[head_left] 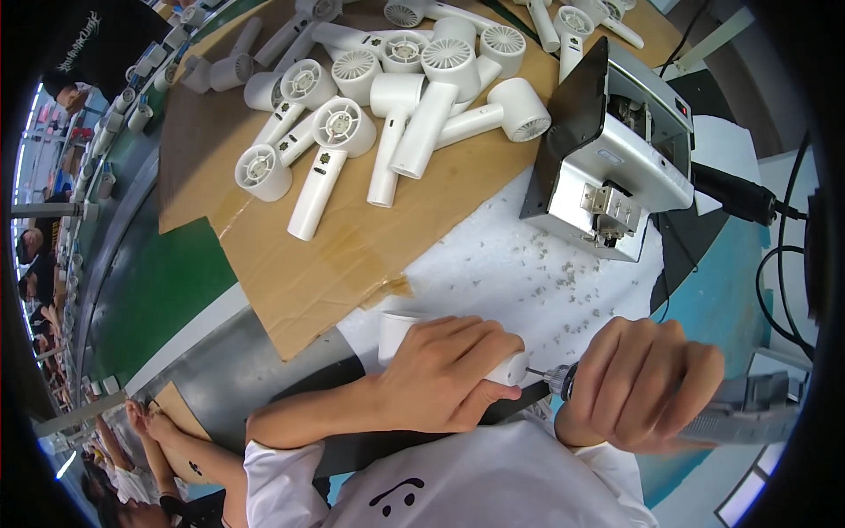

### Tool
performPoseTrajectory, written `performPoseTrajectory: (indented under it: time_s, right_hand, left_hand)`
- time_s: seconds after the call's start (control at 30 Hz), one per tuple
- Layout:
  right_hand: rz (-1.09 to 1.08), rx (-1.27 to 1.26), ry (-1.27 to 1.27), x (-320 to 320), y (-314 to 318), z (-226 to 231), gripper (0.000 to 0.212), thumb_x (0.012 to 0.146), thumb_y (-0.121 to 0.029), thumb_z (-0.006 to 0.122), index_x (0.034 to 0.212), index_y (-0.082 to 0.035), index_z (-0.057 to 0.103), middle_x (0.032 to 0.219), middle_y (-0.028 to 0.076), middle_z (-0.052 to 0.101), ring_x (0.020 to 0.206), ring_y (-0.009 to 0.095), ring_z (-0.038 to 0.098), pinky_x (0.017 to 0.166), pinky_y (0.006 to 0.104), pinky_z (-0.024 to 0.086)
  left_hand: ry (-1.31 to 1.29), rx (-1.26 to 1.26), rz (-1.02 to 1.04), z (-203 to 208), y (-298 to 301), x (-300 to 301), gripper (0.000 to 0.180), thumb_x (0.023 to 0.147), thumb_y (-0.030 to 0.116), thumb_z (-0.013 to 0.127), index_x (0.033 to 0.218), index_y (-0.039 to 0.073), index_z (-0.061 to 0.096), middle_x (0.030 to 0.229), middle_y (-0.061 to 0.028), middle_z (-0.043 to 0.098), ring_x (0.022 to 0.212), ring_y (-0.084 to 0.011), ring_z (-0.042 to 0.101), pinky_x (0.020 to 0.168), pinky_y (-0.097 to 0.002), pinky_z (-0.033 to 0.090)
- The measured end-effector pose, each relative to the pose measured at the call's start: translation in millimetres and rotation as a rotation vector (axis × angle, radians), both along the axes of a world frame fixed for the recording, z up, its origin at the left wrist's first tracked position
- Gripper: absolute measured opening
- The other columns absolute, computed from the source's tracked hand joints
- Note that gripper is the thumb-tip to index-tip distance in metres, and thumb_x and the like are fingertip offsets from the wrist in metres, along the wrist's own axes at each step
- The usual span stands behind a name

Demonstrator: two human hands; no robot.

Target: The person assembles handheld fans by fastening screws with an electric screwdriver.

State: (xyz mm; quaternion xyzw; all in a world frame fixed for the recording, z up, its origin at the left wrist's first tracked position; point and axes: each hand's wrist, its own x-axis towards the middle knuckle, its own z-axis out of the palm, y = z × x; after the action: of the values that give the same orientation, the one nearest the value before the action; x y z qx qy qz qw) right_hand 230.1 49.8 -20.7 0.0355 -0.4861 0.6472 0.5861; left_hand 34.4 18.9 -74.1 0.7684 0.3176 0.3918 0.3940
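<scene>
at far left, a co-worker's hands [148,421] rest near the card's lower left side. next comes the belt [172,286], green, then the card [282,295], with white fans [396,94] heaped toward its upper edge; it probably guards their shells from scratches, and the heap leaves its lower corner bare.

the fan [398,334] lies over the sheet's lower edge, head to the left. the left hand [453,365] is curled round its handle, fingers closed over the top, likely to keep it from turning. the sheet [449,295] is white, with grey bits [568,304] scattered toward its right edge, too small to name.

the driver [558,380] points left, its bit at the handle's end; whether they touch i cannot tell. on the sheet's upper right corner stands the box [603,167], perhaps there for easy reach. the right hand [647,385] makes a full fist round the driver, seemingly to keep it in line.
</scene>
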Motion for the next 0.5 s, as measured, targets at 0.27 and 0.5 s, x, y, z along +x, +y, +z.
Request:
performPoseTrajectory:
  time_s: [0.27, 0.5]
  right_hand:
    - [-0.435, -0.07, -0.047, 52, 4, -9, 0.047, 0.087, -0.054, 0.059, 0.088, -0.01, 0.043, 0.043, -0.003, 0.049, 0.032, 0.008, 0.045, 0.036, 0.0212, 0.042]
    - [-0.505, -0.029, -0.198, 43, 37, -5, 0.065, 0.083, -0.071, 0.05, 0.097, -0.008, 0.042, 0.054, -0.002, 0.046, 0.042, 0.01, 0.04, 0.044, 0.0259, 0.033]
  left_hand:
    - [0.612, -0.171, 0.8, 29, 17, -91, 0.018, 0.08, 0.019, 0.068, 0.079, 0.001, 0.064, 0.061, -0.0147, 0.059, 0.056, -0.0339, 0.06, 0.056, -0.0411, 0.048]
    - [0.923, 0.226, 1.007, -16, 37, -153, 0.023, 0.087, 0.019, 0.063, 0.096, -0.003, 0.061, 0.095, -0.021, 0.06, 0.091, -0.0376, 0.055, 0.085, -0.0445, 0.043]
